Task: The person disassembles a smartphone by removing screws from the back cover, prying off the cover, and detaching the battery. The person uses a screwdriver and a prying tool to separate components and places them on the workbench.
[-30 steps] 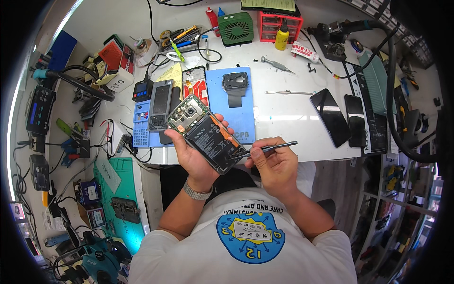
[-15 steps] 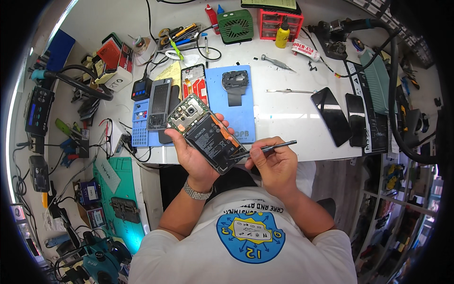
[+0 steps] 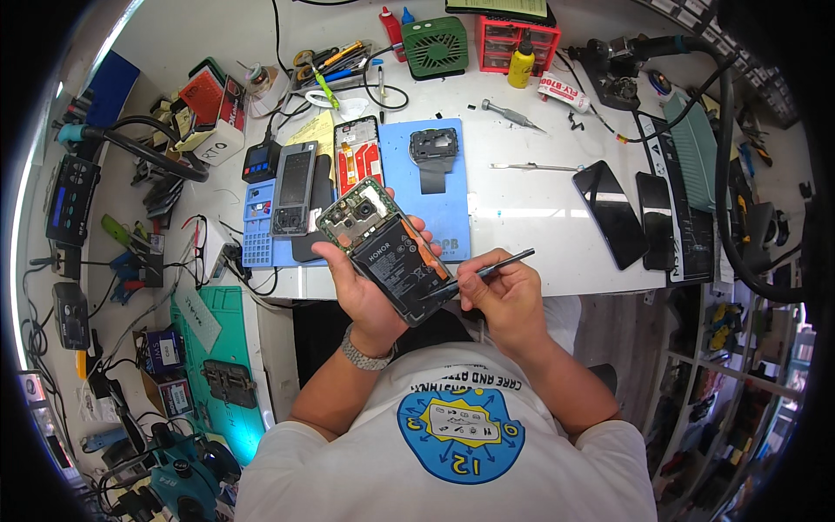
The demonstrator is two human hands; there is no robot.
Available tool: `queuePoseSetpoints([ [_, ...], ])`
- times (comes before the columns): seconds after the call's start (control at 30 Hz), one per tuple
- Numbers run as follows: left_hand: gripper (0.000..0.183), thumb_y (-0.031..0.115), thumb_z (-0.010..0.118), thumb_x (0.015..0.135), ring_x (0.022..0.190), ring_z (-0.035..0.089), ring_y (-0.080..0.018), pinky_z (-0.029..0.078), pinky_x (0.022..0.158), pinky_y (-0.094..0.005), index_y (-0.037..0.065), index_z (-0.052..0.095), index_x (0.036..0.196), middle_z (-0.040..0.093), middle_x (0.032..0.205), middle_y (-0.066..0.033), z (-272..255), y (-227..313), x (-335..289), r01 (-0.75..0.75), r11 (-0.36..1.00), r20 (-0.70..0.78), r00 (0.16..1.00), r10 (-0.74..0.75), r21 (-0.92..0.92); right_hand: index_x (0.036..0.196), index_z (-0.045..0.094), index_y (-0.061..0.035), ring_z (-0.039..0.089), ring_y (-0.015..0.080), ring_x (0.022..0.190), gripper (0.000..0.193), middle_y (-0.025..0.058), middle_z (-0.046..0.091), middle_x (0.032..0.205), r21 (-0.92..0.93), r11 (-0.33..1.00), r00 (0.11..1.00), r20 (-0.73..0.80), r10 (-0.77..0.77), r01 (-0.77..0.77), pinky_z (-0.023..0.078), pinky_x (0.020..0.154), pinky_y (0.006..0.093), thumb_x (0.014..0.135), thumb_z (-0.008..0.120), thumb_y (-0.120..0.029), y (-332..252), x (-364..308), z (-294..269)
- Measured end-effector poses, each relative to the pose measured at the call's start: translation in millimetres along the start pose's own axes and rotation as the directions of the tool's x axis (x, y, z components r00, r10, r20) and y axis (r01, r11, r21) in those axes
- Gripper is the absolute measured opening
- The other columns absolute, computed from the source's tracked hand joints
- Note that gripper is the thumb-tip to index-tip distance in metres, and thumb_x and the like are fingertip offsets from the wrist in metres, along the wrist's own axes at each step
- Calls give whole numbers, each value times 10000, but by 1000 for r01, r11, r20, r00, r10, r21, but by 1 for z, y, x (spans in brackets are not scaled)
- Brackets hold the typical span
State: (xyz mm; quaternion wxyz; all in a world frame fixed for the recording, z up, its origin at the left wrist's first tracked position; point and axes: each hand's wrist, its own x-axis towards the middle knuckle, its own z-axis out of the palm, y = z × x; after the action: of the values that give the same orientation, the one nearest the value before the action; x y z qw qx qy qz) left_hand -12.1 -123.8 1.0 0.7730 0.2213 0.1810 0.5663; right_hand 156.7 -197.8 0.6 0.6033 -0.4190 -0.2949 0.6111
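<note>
In my left hand (image 3: 367, 300) lies an opened smartphone (image 3: 396, 265), tilted, with its back cover off. Its black battery, the circuit board with the camera module at the upper end and an orange flex cable along one side are exposed. My left fingers wrap under the phone and the thumb rests along its near left edge. My right hand (image 3: 506, 300) pinches a slim dark pen-like tool (image 3: 509, 264). The tool's thin tip reaches the lower end of the phone, below the battery. Whether the tip touches a part there is too small to tell.
Beyond the phone, a blue mat (image 3: 452, 191) holds a dark phone part (image 3: 433, 148) and a red-and-silver phone frame (image 3: 357, 148). To the right lie a screwdriver (image 3: 513, 115), a metal tool (image 3: 535, 166) and two dark phones (image 3: 609, 213). A green fan (image 3: 437, 48) stands at the back.
The phone has shifted slightly right and toward the near side with my left hand. My right hand and the tool have moved a little, and the tool's back end is now farther left.
</note>
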Motion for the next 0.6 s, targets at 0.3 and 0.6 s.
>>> queuePoseSetpoints([
  [0.3, 1030, 895, 216, 1011, 1024, 725, -292, 635, 886, -461, 73, 450, 1587, 699, 1186, -154, 0, 6, 6, 34, 997, -87, 996, -28, 64, 1117, 683, 40, 677, 133, 859, 94, 122, 721, 1074, 50, 962, 944, 181, -275, 270, 580, 759, 270, 1036, 723, 12, 13, -2, -4],
  [0.6, 1059, 922, 223, 984, 1027, 720, -297, 633, 894, -465, 26, 520, 1466, 676, 1246, -161, -3, 5, 2, -34, 995, -115, 992, 45, 96, 1176, 700, 31, 637, 198, 911, 157, 119, 674, 1072, -515, 822, 969, 163, -186, 245, 542, 851, 322, 1120, 564, -23, -19, -10, 9],
])
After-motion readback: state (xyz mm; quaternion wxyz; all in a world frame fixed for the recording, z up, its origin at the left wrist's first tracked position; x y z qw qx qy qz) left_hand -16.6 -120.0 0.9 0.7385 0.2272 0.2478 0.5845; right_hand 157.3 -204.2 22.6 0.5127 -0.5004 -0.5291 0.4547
